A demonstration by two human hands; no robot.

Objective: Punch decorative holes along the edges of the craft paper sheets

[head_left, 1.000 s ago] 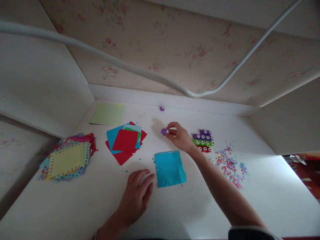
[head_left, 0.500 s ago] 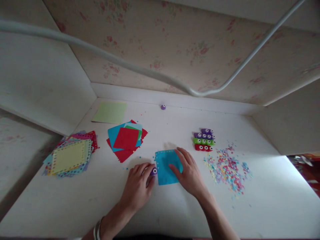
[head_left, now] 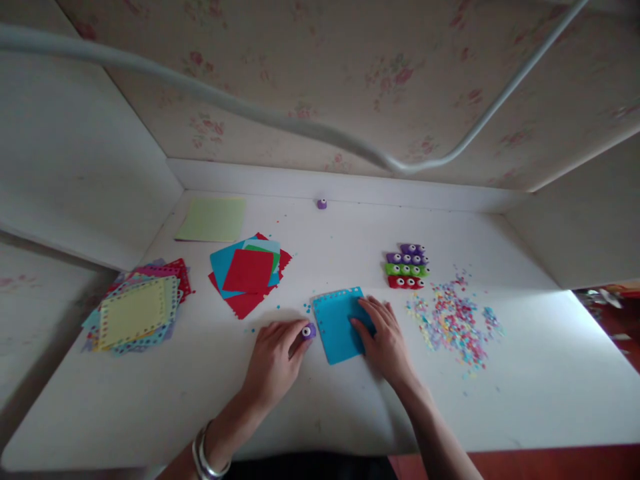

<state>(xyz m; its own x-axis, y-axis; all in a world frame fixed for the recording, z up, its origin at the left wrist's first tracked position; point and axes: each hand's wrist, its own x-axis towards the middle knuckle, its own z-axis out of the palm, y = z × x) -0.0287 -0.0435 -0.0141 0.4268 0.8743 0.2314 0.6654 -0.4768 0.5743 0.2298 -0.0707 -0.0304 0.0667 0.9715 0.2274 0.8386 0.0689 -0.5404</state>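
Note:
My left hand point(head_left: 274, 353) is closed, with thumb and fingertips pinching a small purple craft punch point(head_left: 309, 331) marked with a white-and-black eye-like dot. Just right of the punch lies a blue paper sheet point(head_left: 337, 330), slightly turned, with small holes along its top and left edges. My right hand point(head_left: 387, 340) grips the sheet by its right side, the thumb resting on top and the fingers at the upper right edge. A narrow gap separates punch and paper. A few blue punched-out bits point(head_left: 307, 308) lie near the sheet's upper left corner.
Rows of purple, green and red punches point(head_left: 407, 269) stand to the right, beside scattered confetti point(head_left: 463, 320). Another purple punch point(head_left: 322, 204) is at the back. Red and blue sheets point(head_left: 249, 271), hole-edged papers point(head_left: 137, 310) and pale green paper point(head_left: 213, 219) lie left.
The blue sheet has turned counterclockwise under my right hand, its top edge now sloping up to the right. The purple punch has come away from the sheet's left edge. The camera view has shifted slightly.

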